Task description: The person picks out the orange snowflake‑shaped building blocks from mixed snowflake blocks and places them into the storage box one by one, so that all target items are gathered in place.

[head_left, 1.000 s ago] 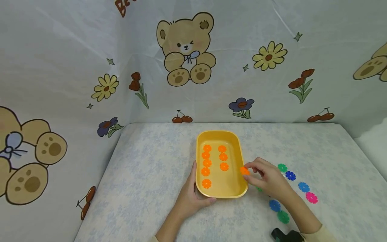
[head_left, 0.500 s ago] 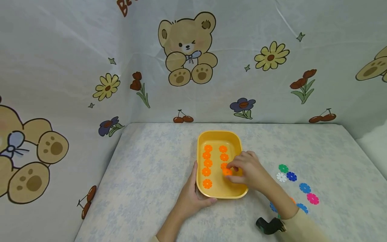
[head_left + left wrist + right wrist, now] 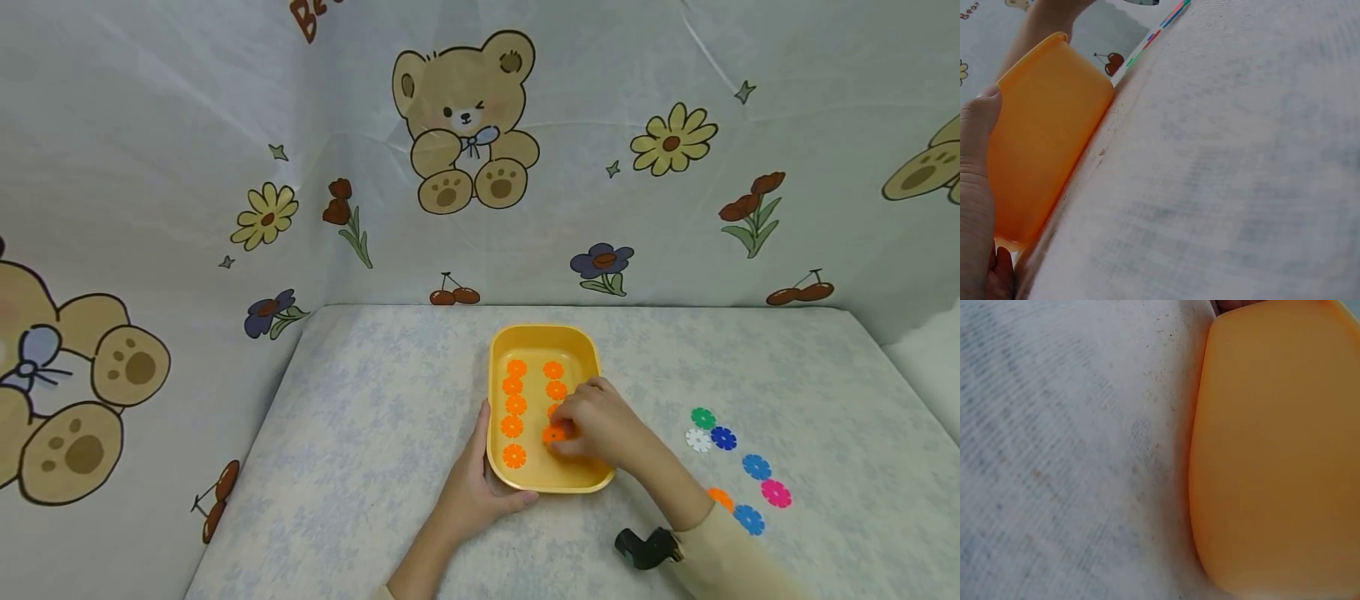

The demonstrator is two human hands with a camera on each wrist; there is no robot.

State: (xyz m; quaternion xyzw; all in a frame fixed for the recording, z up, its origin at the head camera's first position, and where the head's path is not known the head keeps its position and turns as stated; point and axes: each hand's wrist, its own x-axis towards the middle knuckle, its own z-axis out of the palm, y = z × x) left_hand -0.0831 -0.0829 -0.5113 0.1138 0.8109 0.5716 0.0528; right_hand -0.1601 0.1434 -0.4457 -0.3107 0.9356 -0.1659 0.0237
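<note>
A yellow plastic tray [image 3: 537,473] lies on the table, with several orange notched discs [image 3: 512,426] in a left column and more in a right column. My left hand [image 3: 471,497] grips the tray's near left corner, its thumb at the near edge; in the left wrist view the thumb lies on the tray's wall [image 3: 1047,137]. My right hand [image 3: 600,425] reaches over the right rim and pinches an orange notched disc [image 3: 552,436] low over the right column. Its fingers partly cover the disc above. In the right wrist view the tray's outer wall [image 3: 1279,450] hides the fingertips.
Right of the tray lie loose notched discs: green [image 3: 702,417], white [image 3: 697,440], dark blue [image 3: 723,438], pink [image 3: 776,493], blue [image 3: 757,467] and orange [image 3: 721,498]. A black device [image 3: 647,548] is on the right wrist. A bear-print cloth [image 3: 480,250] stands behind the table.
My right hand has carried the orange disc from outside the right rim into the tray, moving left and then slightly down in the view. The left hand keeps its hold on the tray.
</note>
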